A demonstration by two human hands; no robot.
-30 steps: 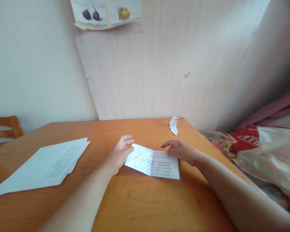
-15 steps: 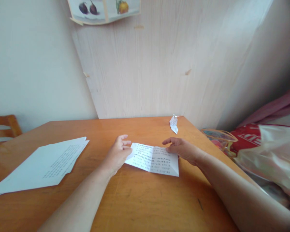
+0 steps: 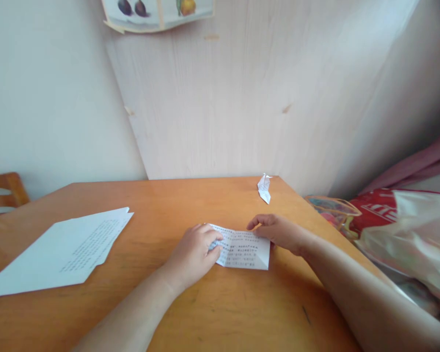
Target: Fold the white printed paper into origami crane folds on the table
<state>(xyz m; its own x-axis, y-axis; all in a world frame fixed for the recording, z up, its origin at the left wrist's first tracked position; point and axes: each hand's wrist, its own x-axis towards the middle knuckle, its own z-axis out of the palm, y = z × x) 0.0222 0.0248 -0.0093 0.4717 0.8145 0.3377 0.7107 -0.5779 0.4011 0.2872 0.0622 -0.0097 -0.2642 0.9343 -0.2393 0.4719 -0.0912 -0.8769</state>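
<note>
A creased square sheet of printed paper [image 3: 242, 252] is on the table in front of me, with a fold line down it and its left part tilted up. My left hand [image 3: 200, 249] grips that left part, thumb on the near side and fingers curled over the printed face. At the upper right edge, my right hand [image 3: 275, 232] holds the sheet with bent fingers; some of its fingertips are hidden. Beyond my hands, near the table's far right corner, stands a folded paper crane [image 3: 264, 188].
A stack of printed sheets [image 3: 66, 249] lies on the left of the wooden table [image 3: 161, 205]. A wall panel rises behind the far edge. Right of the table are plastic bags [image 3: 421, 239] and a red bag [image 3: 374, 210]. A wooden chair [image 3: 11, 190] stands at the far left.
My left hand has moved right and inward, lifting the sheet's left part toward the middle. My right hand stays near the upper right edge, slightly lower.
</note>
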